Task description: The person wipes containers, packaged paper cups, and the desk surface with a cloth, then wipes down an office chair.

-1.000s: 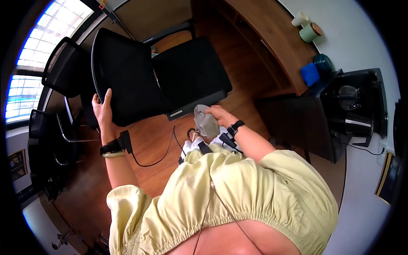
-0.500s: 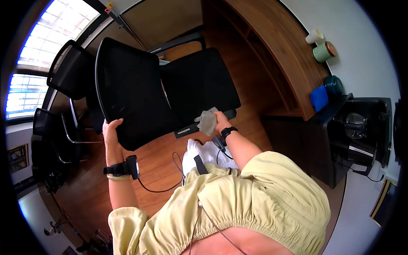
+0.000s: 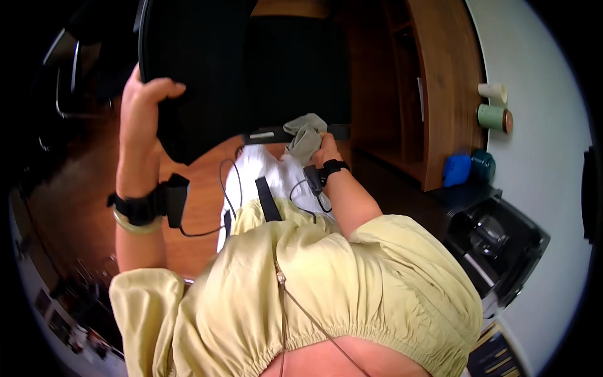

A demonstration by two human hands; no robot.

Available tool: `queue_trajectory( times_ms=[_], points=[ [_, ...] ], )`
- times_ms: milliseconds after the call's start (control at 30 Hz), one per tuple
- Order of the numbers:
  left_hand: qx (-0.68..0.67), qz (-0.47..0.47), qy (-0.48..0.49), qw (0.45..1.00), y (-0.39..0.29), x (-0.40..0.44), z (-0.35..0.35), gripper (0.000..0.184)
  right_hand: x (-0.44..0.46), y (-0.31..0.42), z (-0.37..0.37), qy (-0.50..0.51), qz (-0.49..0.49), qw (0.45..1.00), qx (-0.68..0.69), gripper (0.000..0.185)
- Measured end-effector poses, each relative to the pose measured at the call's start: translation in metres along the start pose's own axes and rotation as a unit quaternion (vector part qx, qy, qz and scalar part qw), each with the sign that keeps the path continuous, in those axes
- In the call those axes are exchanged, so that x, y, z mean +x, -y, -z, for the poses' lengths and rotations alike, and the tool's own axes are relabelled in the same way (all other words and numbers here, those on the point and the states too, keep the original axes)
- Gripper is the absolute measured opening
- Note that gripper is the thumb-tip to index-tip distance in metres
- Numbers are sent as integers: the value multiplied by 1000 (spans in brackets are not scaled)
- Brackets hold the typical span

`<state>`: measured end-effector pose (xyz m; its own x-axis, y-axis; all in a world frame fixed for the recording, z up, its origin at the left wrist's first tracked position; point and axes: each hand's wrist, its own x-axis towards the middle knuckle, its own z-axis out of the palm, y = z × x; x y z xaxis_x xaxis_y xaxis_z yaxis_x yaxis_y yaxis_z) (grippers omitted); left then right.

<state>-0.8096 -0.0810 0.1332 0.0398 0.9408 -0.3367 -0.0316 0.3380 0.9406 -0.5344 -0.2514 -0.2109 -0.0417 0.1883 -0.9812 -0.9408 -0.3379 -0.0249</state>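
Note:
The black office chair's backrest (image 3: 195, 75) rises at the upper left, and its dark seat (image 3: 298, 69) lies to the right. My left hand (image 3: 143, 116) grips the backrest's outer edge, thumb across the front and the other fingers hidden behind. Along the near side of the seat runs an armrest (image 3: 260, 136) with a pale strip on it. A crumpled grey cloth (image 3: 304, 137) drapes over this armrest, and my right hand (image 3: 326, 151) is closed on the cloth there. Each wrist wears a black strapped device with a cable.
A wooden desk (image 3: 449, 81) stands on the right. Along it are a white cup (image 3: 493, 93), a green canister (image 3: 493, 118), a blue object (image 3: 456, 170) and a teal container (image 3: 482, 165). Nearer is a coffee machine (image 3: 496, 242). Metal chair legs (image 3: 75, 81) show at the far left.
The view has shifted, so the chair sits higher in it and its top is cut off. The grey cloth has changed shape at the armrest. Both hands keep their holds.

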Motion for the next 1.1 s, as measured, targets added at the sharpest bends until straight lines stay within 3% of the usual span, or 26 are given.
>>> queue_trajectory(
  times_ms=[200,267,300,367,400,467,533,633,800,867,933,967,1100],
  points=[
    [-4,4,14,1000,17,5,34,20,15,-6,-6,120,17,991,50,27],
    [-17,10,33,999,24,6,49,21,33,-5,5,122,165,970,-130,27],
    [-33,38,36,998,31,8,62,23,57,-3,29,123,256,925,-250,25],
    [-35,35,-9,999,33,-5,44,26,55,26,21,115,54,992,-4,23],
    [-33,31,-25,999,33,-12,34,28,27,38,8,105,42,993,18,24],
    [14,28,-65,997,40,-29,6,42,15,70,14,113,79,990,-9,27],
    [-49,22,-45,998,51,-45,-25,53,35,104,47,132,103,985,-35,29],
    [-128,20,-41,991,60,-61,-70,62,39,142,74,167,126,977,-44,26],
    [-105,38,13,994,67,-72,-117,71,25,178,117,125,151,980,-24,25],
    [-108,22,31,993,78,-68,-128,70,43,190,145,95,332,888,-302,26],
    [-107,28,46,993,70,-68,-142,68,45,192,166,90,380,843,-369,27],
    [-111,38,53,992,67,-65,-143,68,48,194,170,107,351,878,-308,28],
    [-82,42,71,993,64,-56,-141,70,60,190,181,121,337,894,-270,30]
  ],
)
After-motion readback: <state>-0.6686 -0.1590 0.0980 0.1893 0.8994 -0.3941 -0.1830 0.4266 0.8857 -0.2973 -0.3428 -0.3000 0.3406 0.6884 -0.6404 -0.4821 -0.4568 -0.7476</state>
